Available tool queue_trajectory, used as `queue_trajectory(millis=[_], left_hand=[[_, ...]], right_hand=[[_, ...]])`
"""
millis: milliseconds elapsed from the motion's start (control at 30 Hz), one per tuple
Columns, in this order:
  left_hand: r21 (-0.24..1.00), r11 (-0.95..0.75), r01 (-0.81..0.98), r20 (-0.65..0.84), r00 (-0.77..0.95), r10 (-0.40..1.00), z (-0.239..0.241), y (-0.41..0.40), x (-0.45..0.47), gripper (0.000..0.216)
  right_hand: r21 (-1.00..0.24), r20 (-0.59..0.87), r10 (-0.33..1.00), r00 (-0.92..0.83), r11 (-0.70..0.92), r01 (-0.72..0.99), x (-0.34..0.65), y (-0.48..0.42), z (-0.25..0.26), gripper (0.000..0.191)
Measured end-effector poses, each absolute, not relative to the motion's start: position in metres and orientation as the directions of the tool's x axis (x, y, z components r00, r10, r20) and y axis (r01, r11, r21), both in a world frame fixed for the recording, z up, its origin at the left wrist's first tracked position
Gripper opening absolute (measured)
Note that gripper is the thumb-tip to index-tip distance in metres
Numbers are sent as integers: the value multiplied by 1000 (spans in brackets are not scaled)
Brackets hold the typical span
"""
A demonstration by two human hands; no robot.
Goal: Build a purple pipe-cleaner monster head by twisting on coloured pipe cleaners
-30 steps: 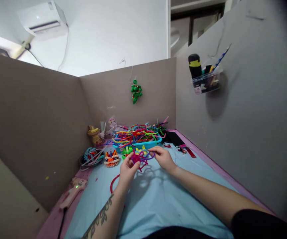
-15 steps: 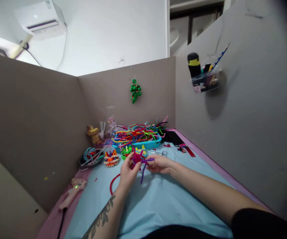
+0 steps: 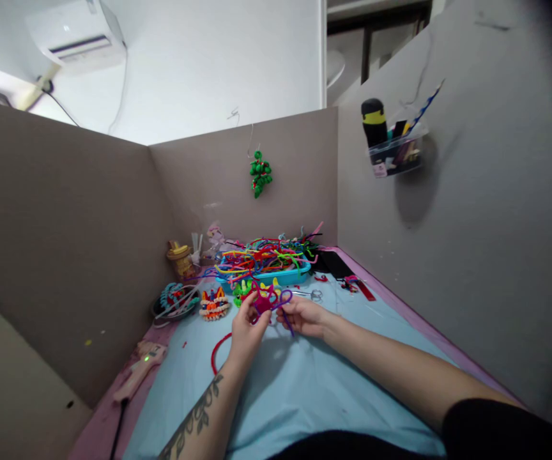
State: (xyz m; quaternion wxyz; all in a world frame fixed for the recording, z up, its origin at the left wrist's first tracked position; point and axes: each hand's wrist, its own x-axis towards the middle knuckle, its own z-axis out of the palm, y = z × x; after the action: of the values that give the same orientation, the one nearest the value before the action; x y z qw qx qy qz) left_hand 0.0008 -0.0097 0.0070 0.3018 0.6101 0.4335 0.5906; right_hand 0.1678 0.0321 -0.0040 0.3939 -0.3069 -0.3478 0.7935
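Note:
Between the thumb and fingers of my left hand (image 3: 248, 327) is a magenta pipe-cleaner piece (image 3: 264, 304) with loops round it. A purple pipe cleaner (image 3: 285, 298) runs from its right side, curving up into a loop with one end pointing down. My right hand (image 3: 305, 316) pinches that purple pipe cleaner near the piece. A red pipe cleaner (image 3: 217, 348) curves out on the cloth beside my left wrist. Just behind my hands lie green and yellow pipe-cleaner figures, partly hidden. An orange and cream figure (image 3: 214, 305) stands to the left.
A blue tray (image 3: 288, 278) heaped with coloured pipe cleaners sits at the back. Scissors (image 3: 315, 295) lie right of my hands. A pink glue gun (image 3: 140, 370) with a cord and a dark bowl (image 3: 161, 312) are on the left. Partitions enclose three sides.
The purple pipe cleaner has been bent from two fairly straight ends into an upward loop. My right hand has shifted slightly; my left hand still holds the magenta piece.

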Motion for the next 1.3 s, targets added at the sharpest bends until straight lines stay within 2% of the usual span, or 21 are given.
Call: queue_trajectory(millis=[100, 200, 333, 467, 500, 567, 633, 700, 767, 833, 967, 1133, 1300], left_hand=[[921, -388, 5, 386, -129, 914, 8, -6, 0, 60], [929, -356, -103, 334, -181, 925, 9, -2, -3, 65], [924, -351, -150, 318, -203, 926, 10, -1, -7, 66], [924, -344, -165, 308, -209, 928, 10, -1, -8, 64], [924, -343, -169, 306, -210, 928, 10, 0, -8, 64], [924, -338, -180, 300, -211, 930, 10, 0, -8, 63], [931, -316, -185, 278, -204, 939, 9, 1, -7, 64], [940, -284, -188, 251, -181, 951, 8, 1, -6, 65], [949, -254, -189, 230, -140, 963, 8, 0, -5, 66], [953, -235, -190, 221, -92, 971, 8, -1, -3, 66], [957, -201, -208, 203, -14, 979, 9, -4, 1, 66], [957, -220, -190, 228, 24, 973, 9, -7, 2, 59], [957, -240, -166, 249, 38, 968, 9, -9, 3, 57]], right_hand=[[-834, -203, 864, -461, -399, -381, 165, 29, -3, 20], [-893, -208, 838, -505, -373, -252, 161, 23, -1, 22], [-980, -145, 746, -650, -201, -12, 159, 13, 0, 25], [-980, -179, 582, -793, -30, 199, 161, 6, 2, 22], [-977, -170, 572, -802, 9, 214, 161, 6, 3, 20], [-972, -88, 641, -763, 113, 207, 161, 7, 6, 16], [-943, 90, 784, -614, 266, 202, 161, 9, 10, 18], [-879, 309, 867, -391, 418, 232, 162, 10, 14, 20], [-790, 496, 837, -229, 545, 281, 164, 10, 17, 15], [-695, 616, 764, -190, 641, 324, 167, 8, 20, 10], [-585, 693, 682, -234, 722, 370, 169, 3, 24, 7], [-572, 707, 680, -193, 711, 410, 166, -1, 28, 4], [-519, 736, 633, -241, 755, 400, 166, -3, 27, 10]])
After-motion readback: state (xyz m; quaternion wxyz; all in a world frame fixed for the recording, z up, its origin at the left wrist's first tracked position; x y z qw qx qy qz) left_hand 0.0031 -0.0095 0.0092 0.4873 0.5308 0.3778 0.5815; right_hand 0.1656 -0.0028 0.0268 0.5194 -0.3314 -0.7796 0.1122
